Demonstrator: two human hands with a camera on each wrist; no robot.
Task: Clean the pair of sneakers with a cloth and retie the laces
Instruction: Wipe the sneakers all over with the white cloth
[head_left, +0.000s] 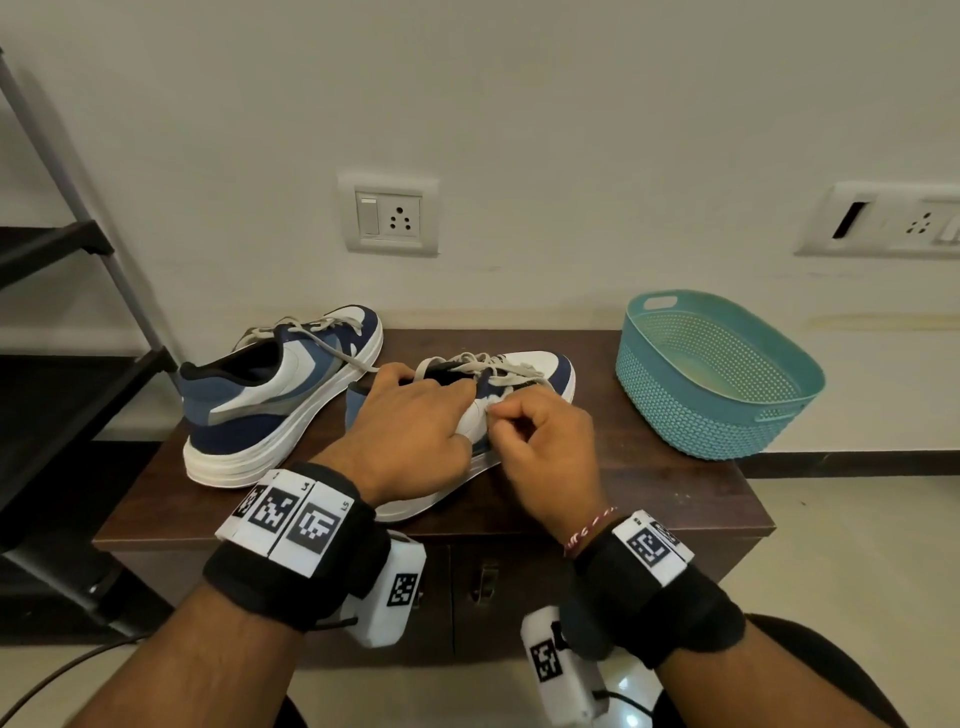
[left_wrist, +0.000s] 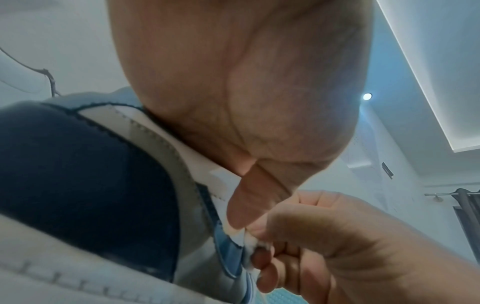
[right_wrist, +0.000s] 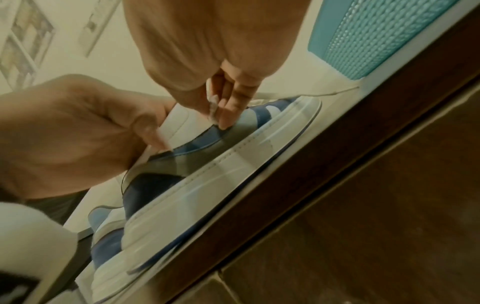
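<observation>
Two blue, navy and white sneakers stand on a dark wooden cabinet (head_left: 675, 499). The far-left sneaker (head_left: 280, 395) stands alone with its pale laces (head_left: 332, 345) lying loose. My left hand (head_left: 431, 410) grips the nearer sneaker (head_left: 540, 366) over its collar, the thumb on its white side panel (right_wrist: 176, 121). My right hand (head_left: 501, 415) pinches a small crumpled white cloth (right_wrist: 213, 109) and holds it against that sneaker's side. The cloth (left_wrist: 252, 240) also shows in the left wrist view, at the right hand's fingertips. This sneaker's laces (head_left: 493, 364) lie slack over the tongue.
A teal perforated plastic basket (head_left: 717, 374) sits on the cabinet's right end, by the wall. A black and grey shelf rack (head_left: 78, 322) stands to the left. Two wall sockets (head_left: 389, 213) are mounted on the wall above the cabinet. The floor is pale tile.
</observation>
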